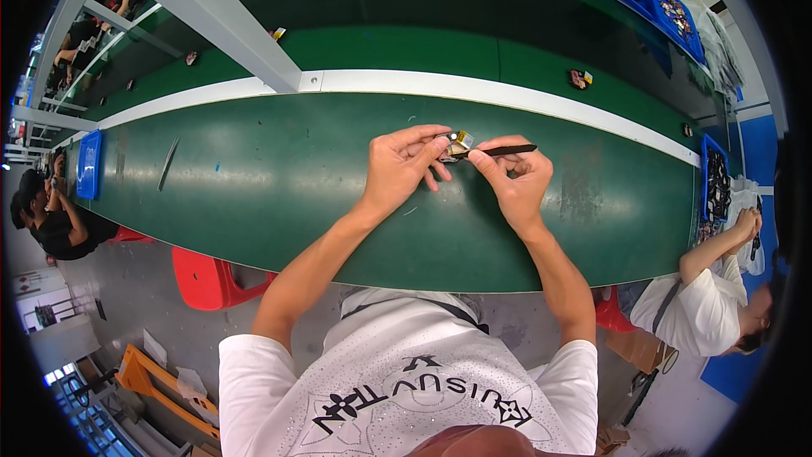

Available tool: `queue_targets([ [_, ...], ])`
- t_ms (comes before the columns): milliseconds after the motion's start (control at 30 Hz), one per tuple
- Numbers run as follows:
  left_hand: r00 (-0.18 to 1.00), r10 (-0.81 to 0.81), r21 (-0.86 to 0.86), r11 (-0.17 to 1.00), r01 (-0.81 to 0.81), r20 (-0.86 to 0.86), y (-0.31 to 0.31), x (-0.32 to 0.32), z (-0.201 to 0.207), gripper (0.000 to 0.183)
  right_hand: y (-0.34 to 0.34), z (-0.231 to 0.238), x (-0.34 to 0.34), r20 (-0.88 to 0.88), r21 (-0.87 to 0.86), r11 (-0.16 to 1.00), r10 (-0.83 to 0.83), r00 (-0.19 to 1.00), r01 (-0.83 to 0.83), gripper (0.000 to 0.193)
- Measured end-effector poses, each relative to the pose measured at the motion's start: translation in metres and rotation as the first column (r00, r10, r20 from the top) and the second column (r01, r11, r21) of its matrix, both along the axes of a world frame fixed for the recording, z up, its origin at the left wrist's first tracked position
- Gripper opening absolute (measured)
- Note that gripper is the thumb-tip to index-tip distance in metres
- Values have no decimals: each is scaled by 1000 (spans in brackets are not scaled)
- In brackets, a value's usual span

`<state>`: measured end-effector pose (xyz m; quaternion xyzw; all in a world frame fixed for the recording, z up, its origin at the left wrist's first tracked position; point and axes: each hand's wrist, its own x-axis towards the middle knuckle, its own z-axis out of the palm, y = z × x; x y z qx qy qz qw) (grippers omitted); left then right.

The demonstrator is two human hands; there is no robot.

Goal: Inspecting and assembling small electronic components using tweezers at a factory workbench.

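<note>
Over the green bench (pixel 321 203), my left hand (pixel 397 167) pinches a small electronic part (pixel 463 140) with a yellow-and-silver block and a dark piece. A slim black tool (pixel 512 151), perhaps tweezers or a pry stick, is gripped by my right hand (pixel 518 184). Its end points left and meets the part, or comes very near it. My fingers cover much of the part, so how the two touch is hidden.
A thin metal strip (pixel 168 163) and a blue tray (pixel 89 164) lie at the left. Beyond the white rail (pixel 406 83), a green belt carries small parts (pixel 580 79). A blue bin (pixel 715 171) and a co-worker (pixel 702 309) are at the right; a red stool (pixel 200 278) stands below.
</note>
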<state>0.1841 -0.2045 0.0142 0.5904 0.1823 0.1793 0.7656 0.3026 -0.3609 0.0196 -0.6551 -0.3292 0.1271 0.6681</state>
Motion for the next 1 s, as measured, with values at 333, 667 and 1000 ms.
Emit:
queue_targets([
  [333, 1000, -3, 100, 995, 5, -24, 1, -1, 0, 28, -1, -1, 0, -15, 1, 1000, -1, 1000, 1, 10],
  [667, 999, 3, -23, 1000, -3, 40, 1, -1, -1, 30, -1, 0, -1, -138, 57, 998, 9, 990, -1, 10],
  [1000, 995, 39, 65, 997, -44, 88, -1, -1, -6, 28, 0, 2, -2, -187, 60, 998, 24, 982, -13, 10],
])
